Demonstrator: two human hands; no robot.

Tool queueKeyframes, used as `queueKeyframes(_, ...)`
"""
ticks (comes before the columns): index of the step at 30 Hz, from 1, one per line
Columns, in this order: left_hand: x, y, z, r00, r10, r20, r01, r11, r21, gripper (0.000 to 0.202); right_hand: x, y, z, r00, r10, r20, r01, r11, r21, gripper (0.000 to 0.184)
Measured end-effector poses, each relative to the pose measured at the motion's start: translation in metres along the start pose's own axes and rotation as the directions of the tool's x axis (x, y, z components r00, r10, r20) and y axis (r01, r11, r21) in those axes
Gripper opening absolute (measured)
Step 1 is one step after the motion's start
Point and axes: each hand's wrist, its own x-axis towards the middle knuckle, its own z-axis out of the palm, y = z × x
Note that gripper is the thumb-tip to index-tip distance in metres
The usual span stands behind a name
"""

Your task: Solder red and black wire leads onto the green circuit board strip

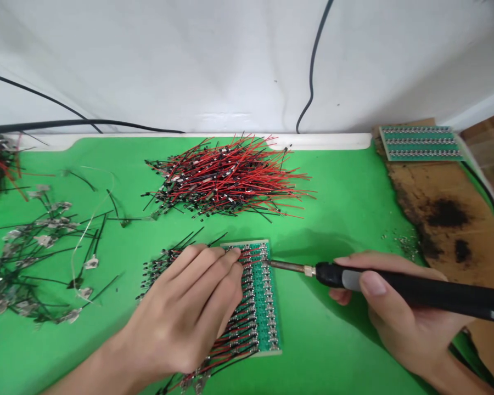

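Note:
My right hand (399, 302) is wrapped around the black handle of a soldering iron (379, 282). The iron points left, its tip at the right-hand row of solder joints on a green circuit board (260, 307), near the top. Over the board's left side my left hand (197, 302) is closed, fingers curled together, with a red wire (253, 261) running from the fingertips toward the iron's tip. Below that hand, several red and black wires (234, 334) lie across the board to its soldered rows. The palm hides much of the board's left part.
A pile of red and black wires (230, 178) lies behind the board on the green mat (333, 192). Metal tabs with black leads (45, 241) are scattered at left. At right, a scorched wooden board (440, 208) carries another circuit board (420, 144). Solder bits (405, 241) lie nearby.

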Motion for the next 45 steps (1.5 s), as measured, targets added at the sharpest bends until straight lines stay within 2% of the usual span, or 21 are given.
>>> queueKeyframes(9,-0.001,0.000,-0.001,1.000,-0.013,0.021,0.012,1.000,0.025,0.017,0.006,0.007,-0.006,0.987,-0.137,0.078,0.138,0.990,-0.008,0.014)
queueKeyframes(20,0.001,0.001,-0.001,1.000,-0.003,0.030,0.002,0.999,0.035,0.013,0.006,0.006,-0.004,0.990,-0.122,0.066,0.123,0.992,-0.004,0.014)
queueKeyframes(28,0.003,0.001,-0.001,1.000,0.010,0.029,-0.011,1.000,0.020,0.011,0.000,-0.006,0.005,1.000,0.012,-0.027,-0.011,1.000,0.005,0.026)
queueKeyframes(38,0.002,0.002,-0.001,0.999,0.013,0.038,-0.014,1.000,0.022,0.012,-0.001,-0.003,0.003,1.000,-0.004,-0.023,0.004,1.000,0.026,0.022)
queueKeyframes(45,0.005,0.000,-0.002,0.999,0.002,0.040,-0.003,1.000,0.019,0.015,-0.001,-0.002,0.003,0.999,0.008,-0.048,-0.004,0.997,0.077,0.027)
